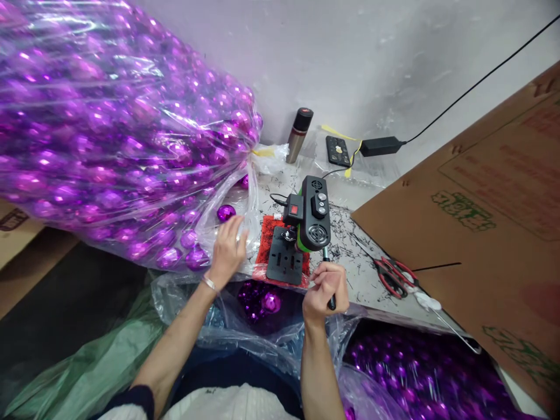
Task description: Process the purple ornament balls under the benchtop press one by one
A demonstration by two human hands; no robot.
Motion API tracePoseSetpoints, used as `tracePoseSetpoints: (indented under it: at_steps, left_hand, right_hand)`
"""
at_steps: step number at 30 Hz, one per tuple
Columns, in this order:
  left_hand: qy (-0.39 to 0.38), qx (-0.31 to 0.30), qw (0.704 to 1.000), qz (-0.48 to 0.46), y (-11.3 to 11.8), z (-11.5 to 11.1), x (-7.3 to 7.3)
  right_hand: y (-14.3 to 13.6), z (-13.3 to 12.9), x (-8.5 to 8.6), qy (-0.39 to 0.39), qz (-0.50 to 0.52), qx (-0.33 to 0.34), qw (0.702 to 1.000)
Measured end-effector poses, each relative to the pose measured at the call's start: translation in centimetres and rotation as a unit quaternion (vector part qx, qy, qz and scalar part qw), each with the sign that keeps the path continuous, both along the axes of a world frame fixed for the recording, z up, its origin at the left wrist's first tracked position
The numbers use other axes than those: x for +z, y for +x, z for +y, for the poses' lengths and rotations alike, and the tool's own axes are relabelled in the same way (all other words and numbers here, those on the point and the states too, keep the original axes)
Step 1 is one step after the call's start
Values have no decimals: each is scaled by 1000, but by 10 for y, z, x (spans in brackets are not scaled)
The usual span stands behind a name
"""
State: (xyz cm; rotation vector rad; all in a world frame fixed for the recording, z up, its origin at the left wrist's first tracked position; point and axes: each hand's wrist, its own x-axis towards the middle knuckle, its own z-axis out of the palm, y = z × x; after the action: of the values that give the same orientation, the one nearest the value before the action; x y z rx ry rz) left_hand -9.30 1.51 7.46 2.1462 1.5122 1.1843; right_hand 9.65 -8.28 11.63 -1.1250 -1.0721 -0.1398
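Work looks partway along: the big clear bag (pixel 131 116) bulges with purple balls, its neck gathered, and more balls (pixel 398 373) lie below the counter (pixel 363 286). Beside the black machine (pixel 315 216), the right hand (pixel 328 286) is clamped on its lever (pixel 332 303), while the left hand (pixel 228 251), fingers slightly apart, is near one loose ball (pixel 226 213) on the counter

Small workshop: worktop (pixel 350 280) strewn with black clippings, benchtop machine (pixel 315 213) with lever, scissors (pixel 394 277), bulk bag of purple baubles (pixel 126 128), large carton (pixel 481 221).
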Motion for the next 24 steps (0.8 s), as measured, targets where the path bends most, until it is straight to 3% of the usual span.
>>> tracePoseSetpoints:
  at_steps: [3,6,8,11,14,17,21,24]
  left_hand:
    - [-107,100,980,134,-9,54,17]
    - [-175,88,955,222,-14,80,23]
    - [-194,79,955,210,-16,87,22]
    - [-216,68,970,87,-20,89,22]
    - [-255,-14,958,-129,-18,75,25]
    - [-314,-86,895,-305,-5,45,25]
    - [-334,-116,843,-406,26,0,5]
    - [-330,-130,837,-417,48,-22,-20]
  right_hand:
    - [1,0,1,-7,-14,-5,1000]
    - [1,-1,4,-15,-20,-4,1000]
    - [1,-2,5,-16,-21,-3,1000]
    - [1,-1,9,-11,-22,-6,1000]
    - [1,1,18,-7,-24,-4,1000]
    - [1,2,29,-5,-17,0,1000]
    - [-1,4,40,-9,-1,0,1000]
    - [-2,5,47,-18,11,0,1000]
